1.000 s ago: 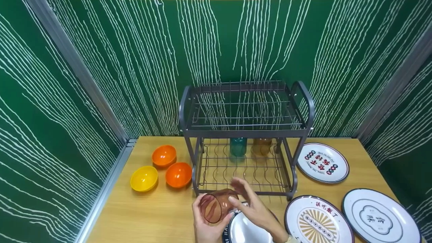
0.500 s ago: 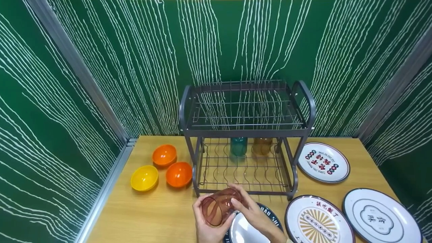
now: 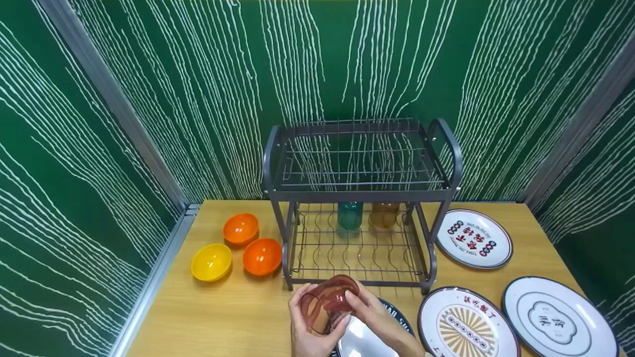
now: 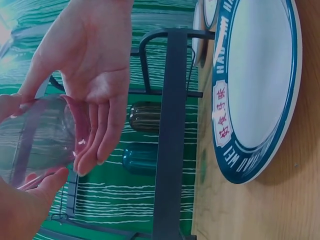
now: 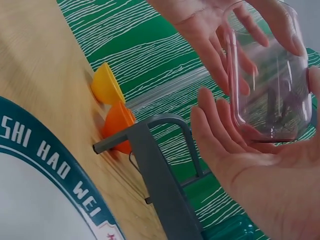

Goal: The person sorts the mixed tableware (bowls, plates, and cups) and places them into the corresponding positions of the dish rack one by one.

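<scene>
A see-through reddish drinking glass [image 3: 342,292] is held between both hands above the near part of the table, tilted with its mouth toward the lower left in the head view. My left hand [image 3: 312,339] grips it near the mouth, thumb on one side and fingers on the other. Around the base end curls my right hand [image 3: 374,317], its thumb against the side. In the right wrist view, the right palm and fingers cup the bottom of the glass [image 5: 272,95]. Below the hands lies a white plate [image 4: 260,75] with a dark teal lettered rim, partly hidden in the head view.
Just beyond the hands stands a two-tier dark dish rack [image 3: 364,195]. A teal glass [image 3: 350,217] and an amber glass [image 3: 384,216] stand on its lower tier. Two orange bowls [image 3: 263,257] and a yellow bowl [image 3: 212,263] sit left; patterned plates [image 3: 560,317] lie right.
My right hand's raised fingers have come down around the base of the glass. Both hands and the glass have shifted slightly right, and the glass mouth has turned a little.
</scene>
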The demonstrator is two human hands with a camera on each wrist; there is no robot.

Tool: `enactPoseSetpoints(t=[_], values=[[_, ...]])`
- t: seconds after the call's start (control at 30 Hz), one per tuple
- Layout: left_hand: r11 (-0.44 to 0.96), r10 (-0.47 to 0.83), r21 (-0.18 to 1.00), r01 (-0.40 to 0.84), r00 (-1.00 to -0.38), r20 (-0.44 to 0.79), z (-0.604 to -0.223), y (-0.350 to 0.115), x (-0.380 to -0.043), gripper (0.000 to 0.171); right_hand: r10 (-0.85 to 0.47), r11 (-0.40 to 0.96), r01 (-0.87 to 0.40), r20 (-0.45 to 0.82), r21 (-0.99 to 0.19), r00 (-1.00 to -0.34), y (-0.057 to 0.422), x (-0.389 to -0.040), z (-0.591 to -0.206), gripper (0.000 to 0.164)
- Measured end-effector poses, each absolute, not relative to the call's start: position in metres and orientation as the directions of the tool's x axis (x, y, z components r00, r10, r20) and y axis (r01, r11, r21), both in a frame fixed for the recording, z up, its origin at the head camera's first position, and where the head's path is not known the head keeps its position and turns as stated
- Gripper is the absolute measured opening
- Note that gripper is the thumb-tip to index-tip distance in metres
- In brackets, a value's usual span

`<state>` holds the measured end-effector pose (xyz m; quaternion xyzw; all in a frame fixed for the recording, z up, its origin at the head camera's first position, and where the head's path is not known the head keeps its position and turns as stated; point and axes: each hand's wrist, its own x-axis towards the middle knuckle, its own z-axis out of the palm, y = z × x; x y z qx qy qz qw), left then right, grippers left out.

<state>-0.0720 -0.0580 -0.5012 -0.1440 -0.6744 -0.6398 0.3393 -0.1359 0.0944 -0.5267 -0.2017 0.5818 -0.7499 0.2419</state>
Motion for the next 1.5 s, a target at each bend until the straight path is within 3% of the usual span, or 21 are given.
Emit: enactPoseSetpoints(t=[0.23, 0.57, 0.73, 1.0, 1.2, 1.5], values=[[0.232, -0.221, 0.757, 0.611, -0.725, 0.653, -0.497, -0.059, -0.07, 0.08, -0.549, -0.195, 0.087, 0.035, -0.977, -0.835, 0.096, -0.137, -0.519, 0.055], [0.278, -0.24, 0.773, 0.571, -0.738, 0.631, -0.508, -0.058, -0.073, 0.085, -0.489, -0.216, -0.002, 0.11, -0.976, -0.865, 0.09, -0.141, -0.504, 0.048], [0.405, -0.237, 0.76, 0.509, -0.744, 0.625, -0.517, -0.061, -0.077, 0.088, -0.485, -0.205, -0.104, 0.193, -0.973, -0.853, 0.086, -0.146, -0.496, 0.051], [0.483, -0.224, 0.726, 0.489, -0.733, 0.642, -0.51, -0.067, -0.081, 0.089, -0.498, -0.172, -0.281, 0.329, -0.944, -0.802, 0.08, -0.161, -0.494, 0.059], [0.428, -0.25, 0.819, 0.383, -0.82, 0.514, -0.535, -0.076, -0.089, 0.084, -0.494, -0.081, -0.308, 0.307, -0.948, -0.813, 0.076, -0.17, -0.49, 0.065], [0.442, -0.267, 0.806, 0.394, -0.8, 0.537, -0.535, -0.085, -0.093, 0.074, -0.484, -0.028, -0.376, 0.342, -0.926, -0.806, 0.073, -0.184, -0.49, 0.066]])
